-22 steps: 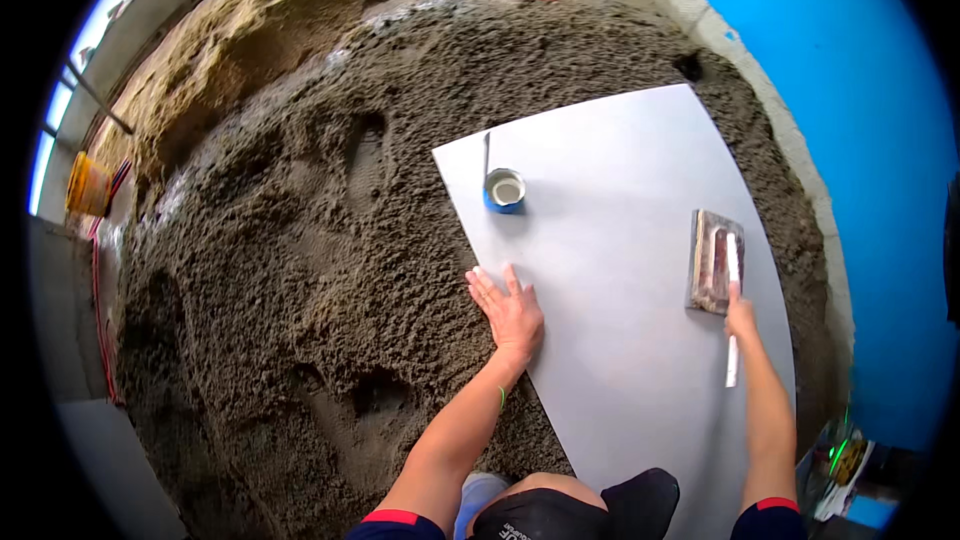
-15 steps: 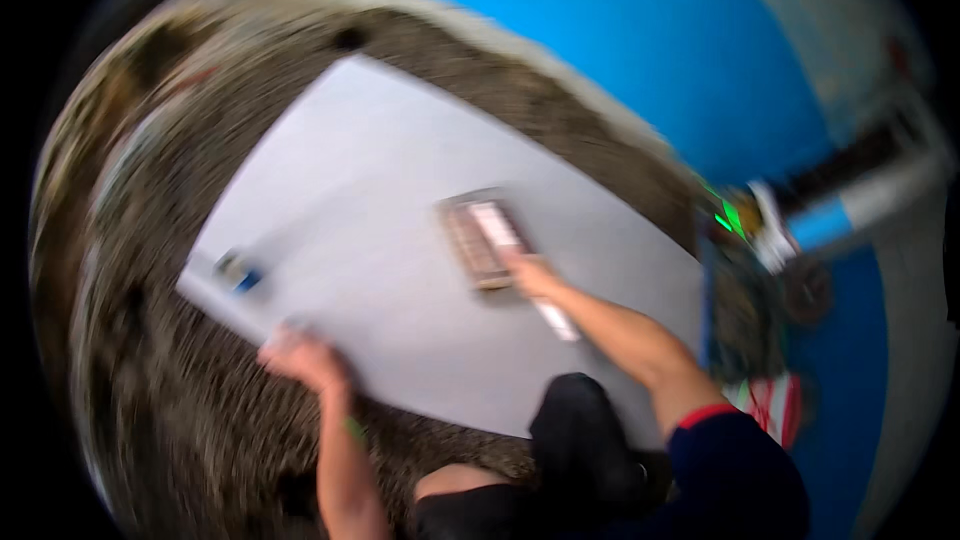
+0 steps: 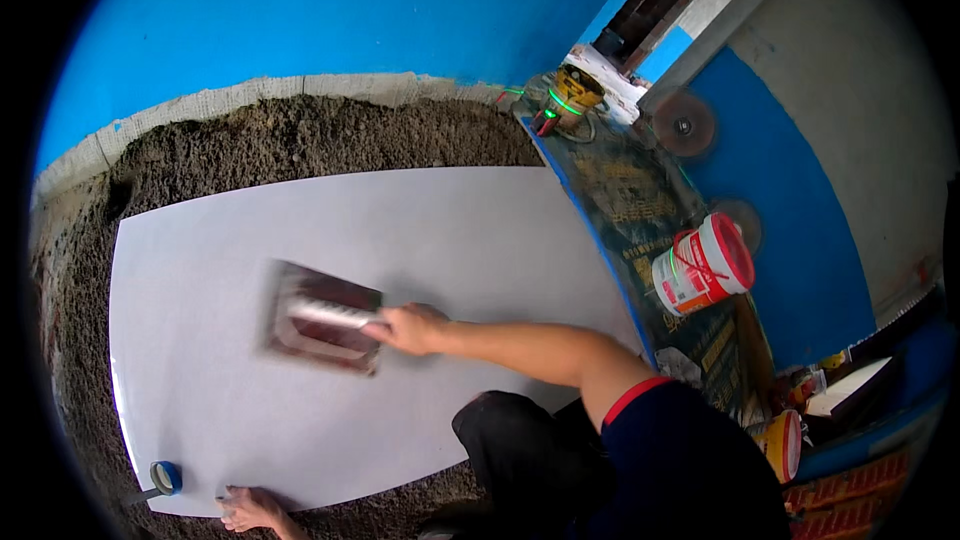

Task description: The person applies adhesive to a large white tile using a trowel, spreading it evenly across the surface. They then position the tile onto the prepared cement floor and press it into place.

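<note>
Right hand is closed on the rectangular steel trowel's handle, now lifted from the large white tile (previously lying flat), left hand spread at tile edge.

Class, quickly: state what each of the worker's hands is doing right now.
Right hand: closed on the handle of the trowel lying on the white sheet.
Left hand: open, fingers spread on the sheet's near edge.
</note>
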The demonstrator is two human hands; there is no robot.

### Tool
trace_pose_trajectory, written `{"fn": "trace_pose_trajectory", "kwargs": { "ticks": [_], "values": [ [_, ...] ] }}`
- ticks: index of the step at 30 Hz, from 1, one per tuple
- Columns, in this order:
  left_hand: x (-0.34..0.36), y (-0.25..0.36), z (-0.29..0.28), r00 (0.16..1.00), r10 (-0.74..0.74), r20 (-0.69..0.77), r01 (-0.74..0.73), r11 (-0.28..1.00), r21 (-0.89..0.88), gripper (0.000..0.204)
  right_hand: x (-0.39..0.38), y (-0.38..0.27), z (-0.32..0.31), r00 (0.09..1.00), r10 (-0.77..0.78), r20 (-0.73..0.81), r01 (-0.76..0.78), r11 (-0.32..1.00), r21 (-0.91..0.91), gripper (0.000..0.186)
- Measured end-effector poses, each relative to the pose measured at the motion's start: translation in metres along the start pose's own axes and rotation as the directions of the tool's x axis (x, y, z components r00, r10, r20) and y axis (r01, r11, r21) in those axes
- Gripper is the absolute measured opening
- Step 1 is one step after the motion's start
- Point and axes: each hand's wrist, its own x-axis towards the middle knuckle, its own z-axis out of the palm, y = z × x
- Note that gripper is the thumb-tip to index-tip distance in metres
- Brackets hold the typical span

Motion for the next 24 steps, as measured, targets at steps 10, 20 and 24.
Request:
{"fn": "trace_pose_trajectory", "kwargs": {
  "ticks": [10, 20, 24],
  "values": [
    [-0.006, 0.055, -0.072, 0.979, 0.012, 0.205, 0.036, 0.973, -0.228, 0.036, 0.010, 0.157, -0.022, 0.865, 0.483, -0.139, -0.459, 0.872, 0.171, 0.084],
    [-0.179, 0.090, -0.153, 0.594, 0.798, 0.104, -0.740, 0.593, -0.319, 0.056, -0.256, 0.194, 0.038, 0.593, 0.791, 0.149, -0.714, 0.431, 0.552, 0.086],
    [-0.213, 0.111, -0.160, 0.538, 0.839, -0.083, -0.772, 0.451, -0.448, 0.052, -0.325, 0.167, -0.011, 0.540, 0.841, -0.031, -0.692, 0.465, 0.552, 0.075]
  ]
}}
